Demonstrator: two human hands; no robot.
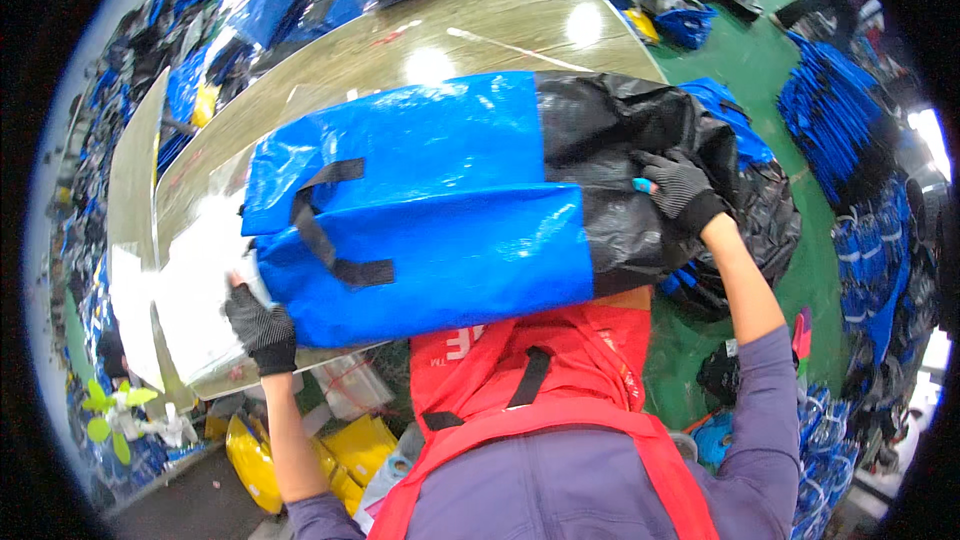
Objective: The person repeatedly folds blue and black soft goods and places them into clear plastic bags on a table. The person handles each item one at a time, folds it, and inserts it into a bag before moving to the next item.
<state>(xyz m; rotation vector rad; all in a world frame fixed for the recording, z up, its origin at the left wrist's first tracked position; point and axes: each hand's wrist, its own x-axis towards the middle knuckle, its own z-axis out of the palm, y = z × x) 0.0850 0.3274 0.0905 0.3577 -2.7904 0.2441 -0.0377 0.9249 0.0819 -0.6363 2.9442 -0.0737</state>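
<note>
Blue and black woven plastic makes up the bag [430, 210], a long glossy bundle with black strap handles, held crosswise above the near edge of the surface [420, 50] and in front of the person's chest. The left hand [260, 325], in a dark knit glove, has its grip closed on the blue end's lower corner, just beside a white sheet [195, 290] lying on the surface. The right hand [682, 190], gloved alike, presses its grip spread flat against the black end [620, 170]; whether those fingers catch a fold cannot be told.

Likely hazards: the slick film may slide under the flat right palm, letting the black end sag toward the green floor [760, 70]. The loose handles could snag on the surface edge. The white sheet may be dragged off as the blue corner moves. Below, yellow bags [270, 460] and stacked blue bags [850, 110] crowd the floor, so a dropped bundle would land among clutter.
</note>
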